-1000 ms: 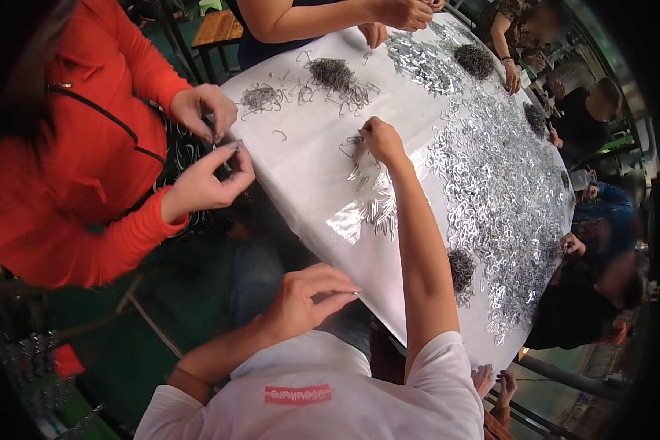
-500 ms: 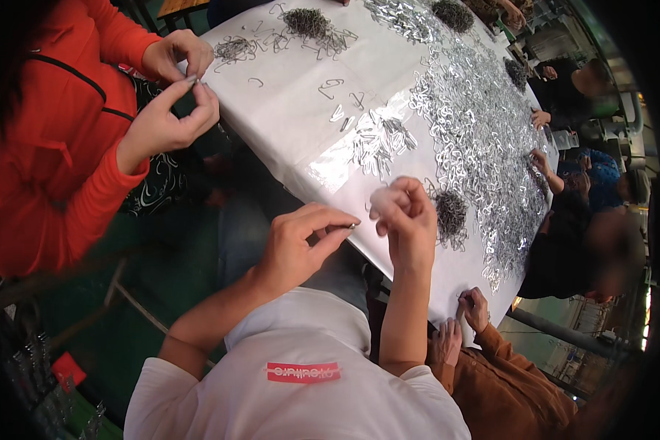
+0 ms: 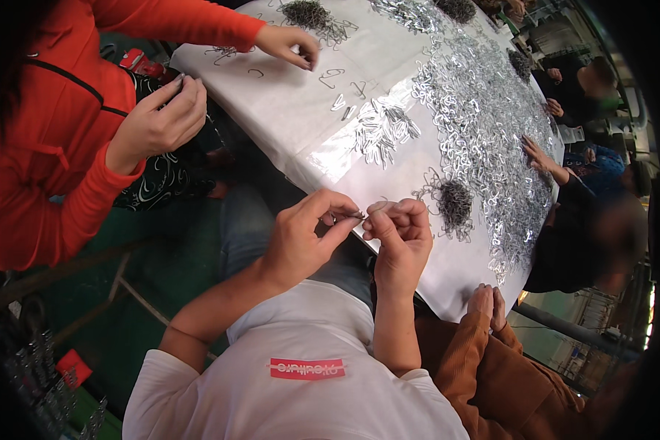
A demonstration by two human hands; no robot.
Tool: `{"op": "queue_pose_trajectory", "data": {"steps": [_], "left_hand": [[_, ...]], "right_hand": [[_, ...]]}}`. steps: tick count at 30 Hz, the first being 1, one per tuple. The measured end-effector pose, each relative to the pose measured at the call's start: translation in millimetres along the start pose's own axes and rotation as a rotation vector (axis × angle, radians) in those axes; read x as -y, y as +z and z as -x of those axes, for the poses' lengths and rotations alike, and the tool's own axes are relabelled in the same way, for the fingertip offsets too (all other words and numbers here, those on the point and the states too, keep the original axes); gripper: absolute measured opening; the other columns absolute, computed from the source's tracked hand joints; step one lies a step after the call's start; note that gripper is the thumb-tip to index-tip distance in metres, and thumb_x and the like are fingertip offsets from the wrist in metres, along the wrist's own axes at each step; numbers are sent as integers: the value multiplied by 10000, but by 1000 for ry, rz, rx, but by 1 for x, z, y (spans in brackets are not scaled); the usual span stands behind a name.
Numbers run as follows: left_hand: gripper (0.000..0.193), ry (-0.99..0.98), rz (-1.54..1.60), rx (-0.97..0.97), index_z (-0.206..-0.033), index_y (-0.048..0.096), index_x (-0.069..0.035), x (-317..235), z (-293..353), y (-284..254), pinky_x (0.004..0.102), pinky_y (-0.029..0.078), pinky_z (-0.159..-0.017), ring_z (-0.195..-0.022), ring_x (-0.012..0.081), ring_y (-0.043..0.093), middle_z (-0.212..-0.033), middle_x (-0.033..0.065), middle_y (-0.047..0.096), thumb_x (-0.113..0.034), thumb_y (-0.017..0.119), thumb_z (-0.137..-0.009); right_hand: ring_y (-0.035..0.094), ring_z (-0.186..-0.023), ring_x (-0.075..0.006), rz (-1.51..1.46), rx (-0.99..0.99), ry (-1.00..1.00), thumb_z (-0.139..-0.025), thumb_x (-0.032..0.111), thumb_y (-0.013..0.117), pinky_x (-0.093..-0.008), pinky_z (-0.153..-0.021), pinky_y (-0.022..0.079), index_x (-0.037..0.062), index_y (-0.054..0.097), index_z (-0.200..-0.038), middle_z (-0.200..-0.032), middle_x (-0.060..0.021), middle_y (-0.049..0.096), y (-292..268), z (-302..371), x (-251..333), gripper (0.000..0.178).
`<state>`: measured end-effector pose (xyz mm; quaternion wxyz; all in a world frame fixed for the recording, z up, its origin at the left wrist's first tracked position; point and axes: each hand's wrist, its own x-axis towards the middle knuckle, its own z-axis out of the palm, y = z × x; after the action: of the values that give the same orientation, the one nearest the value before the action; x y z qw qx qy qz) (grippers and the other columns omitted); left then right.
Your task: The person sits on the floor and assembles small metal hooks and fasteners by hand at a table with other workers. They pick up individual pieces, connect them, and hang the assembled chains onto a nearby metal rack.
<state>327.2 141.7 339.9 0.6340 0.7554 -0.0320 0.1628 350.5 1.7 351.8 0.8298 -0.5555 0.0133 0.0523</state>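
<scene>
My left hand [image 3: 300, 231] is closed in a pinch, with a small dark metal piece [image 3: 358, 215] at its thumb and fingertip. Right against it, my right hand [image 3: 402, 235] pinches with thumb and forefinger; what those fingers hold is too small to make out. Both hands hover just over the near edge of the white-covered table [image 3: 447, 271]. To the right of them sits a clump of dark bent wire hooks [image 3: 456, 207]. Beyond the hands lies a loose pile of flat, narrow silver metal pieces [image 3: 385, 132].
A broad heap of shiny metal hooks [image 3: 484, 139] covers the table's right side. On the left, a person in red [image 3: 59, 147] reaches over the table; at the lower right sits a person in brown [image 3: 484, 367]. More dark wire hooks [image 3: 306, 15] lie at the far end.
My right hand has come down and left from the table side to meet my left hand's fingertips. The person in red has parted their hands, one reaching over the table.
</scene>
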Motion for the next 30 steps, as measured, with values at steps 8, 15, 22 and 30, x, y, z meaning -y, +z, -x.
{"op": "queue_pose_trajectory", "data": {"steps": [8, 15, 22, 30], "left_hand": [[162, -112, -89, -13, -944, 662, -26, 50, -24, 2, 268, 481, -625, -704, 159, 610, -884, 85, 666, -14, 660, -782], [109, 170, -374, 145, -885, 686, -36, 126, -103, 32, 352, 470, -774, -851, 271, 592, -881, 97, 655, -78, 639, -796], [126, 137, -597, 250, -780, 661, -53, 130, -120, 58, 379, 468, -754, -860, 272, 571, -824, 87, 604, -172, 695, -755], [144, 12, -722, 303, -812, 645, -54, 128, -111, 70, 392, 457, -759, -888, 270, 563, -838, 87, 584, -159, 699, -732]], "right_hand": [[612, -730, -183, 50, -25, -240, -807, -138, 591, -276, -620, 515, 29, 436, -915, -875, -186, 638, -5, 8, -8, 252], [616, -743, -179, 42, 9, -256, -816, -133, 592, -274, -634, 523, 26, 445, -913, -874, -182, 638, -14, 8, -9, 238], [613, -707, -169, 69, -13, -217, -813, -117, 606, -267, -602, 528, 36, 436, -896, -879, -175, 629, -19, 10, -13, 243], [614, -767, -167, 53, 37, -218, -824, -137, 580, -263, -650, 524, 13, 458, -912, -896, -172, 630, -20, 9, -13, 213]]}}
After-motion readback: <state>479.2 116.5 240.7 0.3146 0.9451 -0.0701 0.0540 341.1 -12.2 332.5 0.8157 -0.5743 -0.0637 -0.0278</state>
